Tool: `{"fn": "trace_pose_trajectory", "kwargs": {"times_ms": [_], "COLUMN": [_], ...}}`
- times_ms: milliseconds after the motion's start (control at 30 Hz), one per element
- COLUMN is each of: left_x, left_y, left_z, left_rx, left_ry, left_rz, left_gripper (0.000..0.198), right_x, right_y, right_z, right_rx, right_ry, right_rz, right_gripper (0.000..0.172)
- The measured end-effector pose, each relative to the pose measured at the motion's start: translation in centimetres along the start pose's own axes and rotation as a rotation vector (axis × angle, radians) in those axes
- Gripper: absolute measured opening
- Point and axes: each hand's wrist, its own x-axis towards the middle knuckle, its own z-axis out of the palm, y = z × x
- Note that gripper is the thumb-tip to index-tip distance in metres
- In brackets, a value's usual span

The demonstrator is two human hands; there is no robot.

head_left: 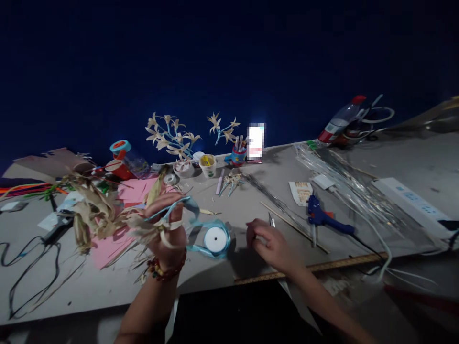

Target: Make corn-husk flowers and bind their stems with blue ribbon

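My left hand (175,235), a beaded bracelet at its wrist, is closed around a corn husk flower (145,230) with pale petals. Light blue ribbon (191,205) runs over its fingers and hangs toward the ribbon spool (215,239), which lies on the table just to the right. My right hand (267,241) is low over the table, right of the spool, with its fingers curled together. Whatever its fingertips may hold is hidden. Just past its knuckles lies a small metal tool (271,220), partly covered by the hand.
Dried corn husks (95,210) and pink paper (107,251) lie left. Finished husk flowers (172,136) stand at the back near a paper cup (208,166). To the right are a blue glue gun (328,217), thin wires (276,196), a power strip (412,205) and a wooden ruler (344,263).
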Motion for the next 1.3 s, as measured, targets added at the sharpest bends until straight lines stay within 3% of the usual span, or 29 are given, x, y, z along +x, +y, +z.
{"fn": "trace_pose_trajectory", "kwargs": {"times_ms": [100,200,267,367,467,600,700,833,1033,1167,1300], "left_x": [0.2,-1.3,-2.5,-3.7,-4.1,-4.0,-4.0,-4.3,-3.9,-3.9,-4.1], "left_y": [0.8,0.7,0.3,-0.3,-0.7,-1.2,-1.8,-2.1,-0.8,-0.5,-0.9], "left_z": [0.0,0.8,1.5,2.2,2.1,1.6,1.4,1.9,2.4,2.2,1.6], "left_rx": [0.028,-0.014,-0.063,-0.066,-0.032,0.047,0.118,0.085,0.027,0.031,0.114], "left_ry": [-0.219,-0.456,-0.454,-0.371,-0.338,-0.313,-0.348,-0.368,-0.357,-0.415,-0.460], "left_rz": [0.033,-0.264,-0.416,-0.451,-0.438,-0.408,-0.362,-0.415,-0.494,-0.465,-0.434], "left_gripper": [0.010,0.010,0.015,0.018,0.020,0.021,0.020,0.020,0.021,0.022,0.021], "right_x": [0.7,1.2,1.7,2.5,2.9,2.3,1.6,1.4,1.9,1.9,2.0], "right_y": [-0.5,-1.3,-1.9,-2.5,-2.6,-2.2,-2.2,-2.8,-3.5,-3.4,-3.3], "right_z": [-0.4,1.5,3.3,5.7,6.8,6.8,5.9,3.9,1.9,1.8,1.5], "right_rx": [-0.133,0.095,0.370,0.690,0.801,0.818,0.770,0.565,0.234,-0.151,-0.329], "right_ry": [0.102,0.146,0.135,0.132,0.174,0.168,0.201,0.114,0.006,0.163,0.345], "right_rz": [-0.081,-0.057,-0.019,0.098,0.216,0.250,0.195,0.080,-0.140,-0.405,-0.611], "right_gripper": [0.015,0.020,0.030,0.029,0.018,0.019,0.027,0.014,0.030,0.029,0.021]}}
